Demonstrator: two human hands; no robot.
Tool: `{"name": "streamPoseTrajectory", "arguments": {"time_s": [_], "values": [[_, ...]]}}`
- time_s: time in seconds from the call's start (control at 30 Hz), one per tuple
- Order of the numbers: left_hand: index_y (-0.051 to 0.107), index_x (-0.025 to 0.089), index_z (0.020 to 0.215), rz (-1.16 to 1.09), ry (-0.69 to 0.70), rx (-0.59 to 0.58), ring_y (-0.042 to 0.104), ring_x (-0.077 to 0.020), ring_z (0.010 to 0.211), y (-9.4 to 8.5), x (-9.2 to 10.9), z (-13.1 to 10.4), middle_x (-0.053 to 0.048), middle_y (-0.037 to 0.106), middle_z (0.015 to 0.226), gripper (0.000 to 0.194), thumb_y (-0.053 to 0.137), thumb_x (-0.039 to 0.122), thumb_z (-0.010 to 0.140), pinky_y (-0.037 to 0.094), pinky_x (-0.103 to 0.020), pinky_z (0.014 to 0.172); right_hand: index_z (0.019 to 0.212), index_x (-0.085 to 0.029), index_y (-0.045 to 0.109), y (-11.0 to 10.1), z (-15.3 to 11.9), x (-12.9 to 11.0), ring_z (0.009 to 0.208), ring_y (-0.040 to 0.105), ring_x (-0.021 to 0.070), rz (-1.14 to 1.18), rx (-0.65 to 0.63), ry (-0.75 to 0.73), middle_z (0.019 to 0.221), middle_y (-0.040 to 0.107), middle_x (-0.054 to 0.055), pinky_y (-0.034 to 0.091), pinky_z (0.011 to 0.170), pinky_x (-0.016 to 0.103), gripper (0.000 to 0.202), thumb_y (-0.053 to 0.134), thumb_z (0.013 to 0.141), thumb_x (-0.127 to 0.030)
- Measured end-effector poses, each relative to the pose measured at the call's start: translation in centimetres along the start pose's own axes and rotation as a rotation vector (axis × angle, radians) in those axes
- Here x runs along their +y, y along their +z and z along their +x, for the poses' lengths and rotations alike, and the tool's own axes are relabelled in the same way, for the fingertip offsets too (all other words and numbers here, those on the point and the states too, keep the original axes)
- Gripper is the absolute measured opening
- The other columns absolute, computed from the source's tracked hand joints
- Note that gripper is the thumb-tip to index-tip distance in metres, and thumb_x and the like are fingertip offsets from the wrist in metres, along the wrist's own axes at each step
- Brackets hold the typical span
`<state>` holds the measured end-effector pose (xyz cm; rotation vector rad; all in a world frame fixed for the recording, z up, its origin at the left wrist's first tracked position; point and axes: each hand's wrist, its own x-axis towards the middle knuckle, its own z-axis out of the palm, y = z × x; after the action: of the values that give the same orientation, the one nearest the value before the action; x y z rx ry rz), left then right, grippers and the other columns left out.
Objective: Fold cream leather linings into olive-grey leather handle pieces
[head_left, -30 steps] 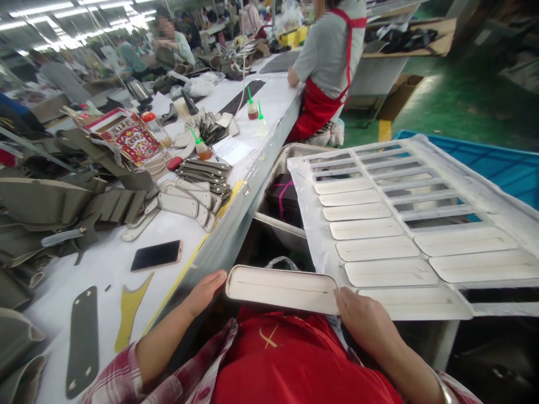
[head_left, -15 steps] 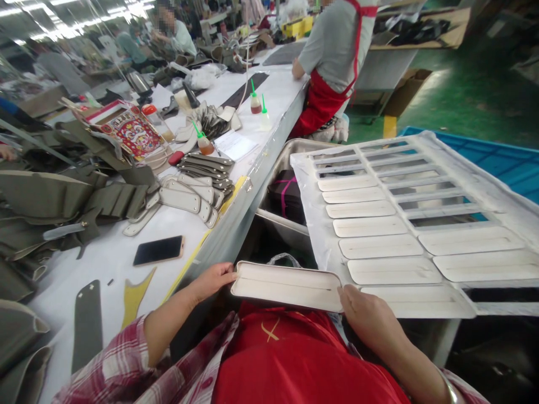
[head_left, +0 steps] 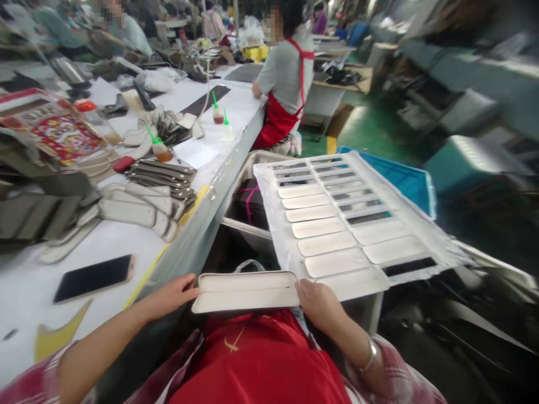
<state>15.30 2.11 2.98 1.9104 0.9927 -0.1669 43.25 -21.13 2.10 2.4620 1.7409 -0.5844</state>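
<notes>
Head view, swung further right than a moment ago: a long white worktable (head_left: 113, 238) fills the left side; a white slotted rack (head_left: 273, 235) of pale pieces sits to the right. Between them, over a red apron (head_left: 261, 365), one long pale strip (head_left: 248, 298) now looks more level, with a clearer lengthwise crease. Left hand (head_left: 177, 295) and right hand (head_left: 319, 303) still grip its opposite ends, off the rack.

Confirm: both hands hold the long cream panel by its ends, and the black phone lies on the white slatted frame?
No: the head view shows the black phone on the white tabletop; the left hand and right hand do hold the panel.
</notes>
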Motion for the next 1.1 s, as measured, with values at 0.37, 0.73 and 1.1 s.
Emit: {"name": "streamPoseTrajectory", "arguments": {"time_s": [0.37, 0.73, 1.1], "values": [[0.045, 0.014, 0.123, 0.583, 0.847, -0.044, 0.041, -0.0269, 0.117, 13.0, 11.7, 1.9, -0.011, 0.047, 0.13, 0.055, 0.059, 0.037, 0.075, 0.029, -0.041, 0.1, 0.077, -0.016, 0.058, 0.3, -0.7, -0.1, 0.062, 0.059, 0.017, 0.023, 0.086, 0.026, 0.072, 0.063, 0.008, 0.028, 0.051, 0.028, 0.035, 0.028, 0.093, -0.024], [0.052, 0.012, 0.119, 0.705, 0.839, -0.065, 0.041, -0.0256, 0.115, 14.3, 10.7, 3.3, -0.01, 0.049, 0.129, 0.049, 0.056, 0.038, 0.078, 0.031, -0.039, 0.095, 0.075, -0.015, 0.056, 0.4, -0.1, -0.6, 0.062, 0.058, 0.015, 0.138, 0.111, 0.178, 0.065, 0.062, 0.008, 0.029, 0.054, 0.024, 0.034, 0.03, 0.093, -0.027], [0.057, 0.014, 0.114, 0.732, 0.854, -0.055, 0.042, -0.0271, 0.113, 14.4, 10.6, 3.2, -0.01, 0.051, 0.127, 0.049, 0.057, 0.046, 0.076, 0.031, -0.039, 0.091, 0.071, -0.016, 0.049, 1.5, 0.2, 1.6, 0.042, 0.057, 0.0144, 1.275, -0.208, 0.387, 0.052, 0.058, 0.003, 0.045, 0.041, 0.025, 0.053, 0.017, 0.09, -0.054]]}}
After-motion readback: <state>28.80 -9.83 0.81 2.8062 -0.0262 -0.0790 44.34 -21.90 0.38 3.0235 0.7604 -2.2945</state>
